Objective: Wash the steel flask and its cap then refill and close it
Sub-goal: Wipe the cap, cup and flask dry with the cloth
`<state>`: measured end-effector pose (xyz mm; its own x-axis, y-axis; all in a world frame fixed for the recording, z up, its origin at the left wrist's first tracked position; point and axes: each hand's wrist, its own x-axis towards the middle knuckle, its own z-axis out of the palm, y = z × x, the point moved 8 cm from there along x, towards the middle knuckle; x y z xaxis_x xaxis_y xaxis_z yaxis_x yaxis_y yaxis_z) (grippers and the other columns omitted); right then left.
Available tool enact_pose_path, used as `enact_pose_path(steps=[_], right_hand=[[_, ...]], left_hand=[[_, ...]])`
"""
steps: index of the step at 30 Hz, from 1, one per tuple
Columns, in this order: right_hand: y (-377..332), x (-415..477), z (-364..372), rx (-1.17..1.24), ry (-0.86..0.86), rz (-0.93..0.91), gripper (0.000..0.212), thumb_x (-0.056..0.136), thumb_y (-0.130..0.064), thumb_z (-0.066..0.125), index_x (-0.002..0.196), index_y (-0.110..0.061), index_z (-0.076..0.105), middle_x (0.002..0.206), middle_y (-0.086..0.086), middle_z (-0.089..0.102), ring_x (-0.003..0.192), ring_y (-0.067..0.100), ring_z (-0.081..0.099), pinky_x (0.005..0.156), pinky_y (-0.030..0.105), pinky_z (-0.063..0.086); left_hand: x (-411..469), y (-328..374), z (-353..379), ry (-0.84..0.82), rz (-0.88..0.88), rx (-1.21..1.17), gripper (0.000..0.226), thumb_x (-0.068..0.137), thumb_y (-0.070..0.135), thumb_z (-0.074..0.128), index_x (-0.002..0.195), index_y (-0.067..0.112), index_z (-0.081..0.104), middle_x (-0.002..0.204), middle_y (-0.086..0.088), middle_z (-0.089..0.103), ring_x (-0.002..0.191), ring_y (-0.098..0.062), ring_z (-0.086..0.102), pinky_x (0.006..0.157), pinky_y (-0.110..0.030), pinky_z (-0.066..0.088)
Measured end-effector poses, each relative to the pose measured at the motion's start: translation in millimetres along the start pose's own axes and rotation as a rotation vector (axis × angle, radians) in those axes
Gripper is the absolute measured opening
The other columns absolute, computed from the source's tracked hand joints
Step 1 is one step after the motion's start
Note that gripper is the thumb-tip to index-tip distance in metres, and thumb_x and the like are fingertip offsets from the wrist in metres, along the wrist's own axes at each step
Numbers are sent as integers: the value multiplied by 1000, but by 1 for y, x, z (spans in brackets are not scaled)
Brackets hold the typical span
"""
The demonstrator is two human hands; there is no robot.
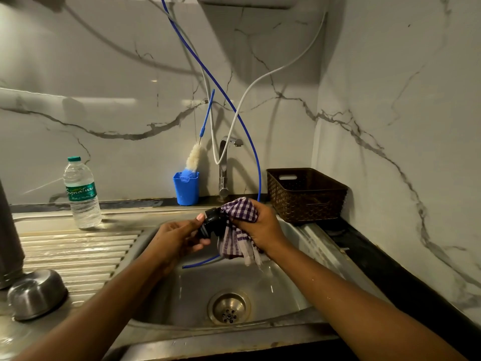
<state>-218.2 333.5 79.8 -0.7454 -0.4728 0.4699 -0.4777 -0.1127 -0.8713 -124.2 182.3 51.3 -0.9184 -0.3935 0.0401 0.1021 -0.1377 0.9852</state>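
Holding the black cap [212, 224] above the sink [197, 287], my left hand [177, 238] grips it while my right hand [263, 227] bunches a checked cloth [243, 208] against it; the steel flask [9, 230] stands at 9 o'clock.

White marble-veined wall tiles [78, 61] meet in corner; steel sink [221, 337] set in dark counter [377, 259]; dim light.

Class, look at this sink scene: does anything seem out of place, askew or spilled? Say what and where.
A thin blue tube hangs loose from above, past the tap, and its free end lies in the sink, joined to nothing visible. A steel bowl sits upside down on the drainboard. Nothing looks spilled.
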Motion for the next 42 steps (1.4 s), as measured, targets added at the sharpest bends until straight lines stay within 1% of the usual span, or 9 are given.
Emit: enact_pose_path(steps=[5, 11, 15, 21, 23, 25, 28, 34, 42], right_hand=[[-9, 1, 3, -145, -70, -137, 34, 78, -5, 72, 108, -15, 61, 93, -9, 65, 91, 7, 63, 80, 22, 53], [-7, 0, -3, -127, 8, -159, 31, 76, 0, 71, 102, -14, 61, 89, -10, 62, 84, 0, 60, 72, 12, 50], [-9, 1, 1, -110, -138, -113, 35, 77, 1, 70, 107, -15, 61, 101, -4, 65, 95, 5, 62, 83, 21, 51], [-13, -15, 21, -104, -585, 54, 87, 74, -3, 74, 141, -37, 29, 136, -7, 41, 120, 10, 47, 94, 26, 49], [-9, -21, 26, -36, -650, 125, 97, 68, -33, 79, 145, -36, 21, 138, -11, 36, 126, 12, 42, 98, 24, 45], [-10, -20, 25, 150, -589, 177, 88, 68, -60, 69, 142, -32, 32, 138, -13, 40, 129, 12, 42, 104, 28, 41], [-11, -12, 15, 168, -385, 153, 41, 90, -33, 53, 130, -25, 49, 132, -5, 52, 122, 15, 50, 98, 25, 45], [-11, -2, 5, -216, -207, -19, 43, 77, -19, 75, 116, -19, 58, 116, -4, 60, 110, 13, 55, 96, 29, 47], [-24, -3, 4, -227, -154, -114, 30, 73, -17, 77, 97, -26, 61, 104, -9, 62, 103, 8, 57, 90, 28, 49]], left_hand=[[1, -6, -2, 13, -59, -95, 30, 79, 30, 62, 98, 7, 61, 75, -10, 74, 59, -14, 68, 54, -21, 56], [4, -4, -5, 29, 4, -74, 38, 67, 30, 65, 96, 5, 66, 88, -14, 73, 70, -17, 71, 60, -23, 57], [4, 0, -5, 12, 55, -41, 24, 79, 23, 62, 96, 6, 67, 85, -11, 72, 67, -13, 70, 54, -19, 55], [8, 0, -15, 50, 76, -85, 18, 84, 18, 60, 97, 7, 66, 76, -5, 73, 72, -14, 70, 54, -18, 54], [10, -2, -18, 56, 66, -106, 16, 86, 16, 59, 97, 6, 66, 81, -6, 72, 75, -15, 70, 54, -18, 53], [10, -2, -18, 55, 61, -111, 14, 87, 14, 59, 96, 7, 66, 84, -7, 73, 76, -15, 70, 54, -18, 53], [10, 0, -15, 38, 83, -79, 13, 88, 13, 58, 97, 8, 66, 86, -6, 73, 76, -14, 70, 56, -18, 53], [7, 2, -6, -15, 134, -16, 24, 78, 18, 64, 100, 10, 67, 92, -7, 73, 83, -15, 69, 62, -20, 55], [7, 8, -5, -41, 177, -21, 29, 73, 21, 64, 99, 10, 67, 86, -3, 74, 77, -12, 70, 59, -19, 55]])
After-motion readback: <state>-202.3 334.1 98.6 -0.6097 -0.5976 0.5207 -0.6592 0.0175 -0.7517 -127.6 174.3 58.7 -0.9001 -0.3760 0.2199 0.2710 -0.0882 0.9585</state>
